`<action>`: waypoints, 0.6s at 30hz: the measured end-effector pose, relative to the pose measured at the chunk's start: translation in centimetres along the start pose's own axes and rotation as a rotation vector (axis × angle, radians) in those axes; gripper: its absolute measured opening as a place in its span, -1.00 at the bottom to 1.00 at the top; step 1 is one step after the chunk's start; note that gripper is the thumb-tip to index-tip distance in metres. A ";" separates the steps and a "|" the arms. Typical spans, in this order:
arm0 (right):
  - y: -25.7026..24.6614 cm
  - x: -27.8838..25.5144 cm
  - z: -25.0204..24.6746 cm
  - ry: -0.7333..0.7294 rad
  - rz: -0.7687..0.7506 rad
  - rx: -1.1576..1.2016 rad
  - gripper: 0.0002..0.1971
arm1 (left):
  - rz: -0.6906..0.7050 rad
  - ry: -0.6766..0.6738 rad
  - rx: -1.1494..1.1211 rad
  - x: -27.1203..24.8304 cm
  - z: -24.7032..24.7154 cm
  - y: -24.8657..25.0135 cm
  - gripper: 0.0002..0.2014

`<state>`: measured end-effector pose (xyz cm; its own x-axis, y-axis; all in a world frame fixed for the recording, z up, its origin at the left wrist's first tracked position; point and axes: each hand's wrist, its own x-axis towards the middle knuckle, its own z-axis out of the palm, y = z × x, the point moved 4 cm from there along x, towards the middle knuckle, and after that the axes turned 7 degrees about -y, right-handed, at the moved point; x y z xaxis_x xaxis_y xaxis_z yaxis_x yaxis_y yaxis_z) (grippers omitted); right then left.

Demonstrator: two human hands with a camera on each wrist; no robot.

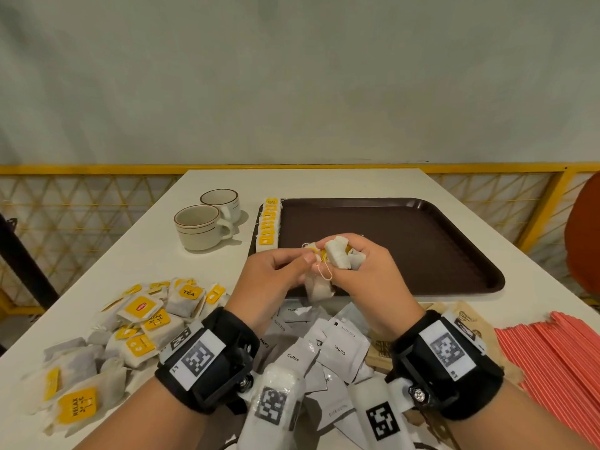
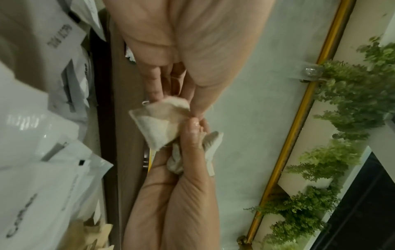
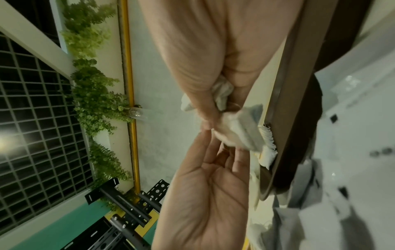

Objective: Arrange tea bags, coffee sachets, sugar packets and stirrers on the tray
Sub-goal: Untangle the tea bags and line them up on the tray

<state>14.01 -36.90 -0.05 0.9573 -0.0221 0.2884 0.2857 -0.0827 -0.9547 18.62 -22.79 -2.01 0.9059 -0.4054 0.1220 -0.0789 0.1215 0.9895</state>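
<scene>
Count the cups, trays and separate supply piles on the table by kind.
Cups: 2
Tray: 1
Loose tea bag pile: 1
Coffee sachet pile: 1
Brown packet pile: 1
Red stirrer pile: 1
Total: 7

On the desk's left side, near its near-left corner, one tea bag's yellow tag (image 1: pixel 77 405) reads "RELAX". Farther in, another tea bag tag (image 1: pixel 189 292) reads "TEA", and a third tag (image 1: pixel 156 320) again reads "RELAX". In the heap at the near edge, white sachets are printed "Coffee": one (image 1: pixel 292 357) by the left wrist, one (image 1: pixel 340 349) by the right. Other print is too blurred to read.
</scene>
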 end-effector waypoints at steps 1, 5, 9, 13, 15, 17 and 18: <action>0.1 0.0 -0.1 0.019 0.003 -0.025 -0.77 | 0.001 -0.009 0.013 0.0 0.1 0.0 -0.83; 0.4 0.1 -0.9 0.110 0.035 -0.023 -0.77 | 0.021 0.001 0.059 -0.1 0.2 0.1 -0.83; 0.0 0.2 -1.9 0.251 -0.031 -0.047 -0.82 | 0.117 0.046 0.222 -0.3 -0.3 0.8 -0.89; -0.5 -0.1 -1.3 0.192 -0.053 -0.074 -0.84 | 0.123 -0.021 0.293 -0.5 0.3 1.0 -0.93; -0.7 -0.2 -0.5 0.111 -0.052 -0.044 -0.81 | 0.114 -0.061 0.233 -0.5 0.5 1.0 -0.91; -0.9 -0.3 -0.2 0.077 -0.069 -0.016 -0.80 | 0.118 -0.074 0.189 -0.5 0.7 1.1 -0.88; -1.0 -0.3 -0.1 0.069 -0.074 0.001 -0.80 | 0.124 -0.079 0.174 -0.6 0.8 1.2 -0.87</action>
<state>13.40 -36.92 0.84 0.9282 -0.0843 0.3624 0.3556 -0.0853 -0.9307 17.69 -23.12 -0.85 0.8499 -0.4681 0.2420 -0.2641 0.0191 0.9643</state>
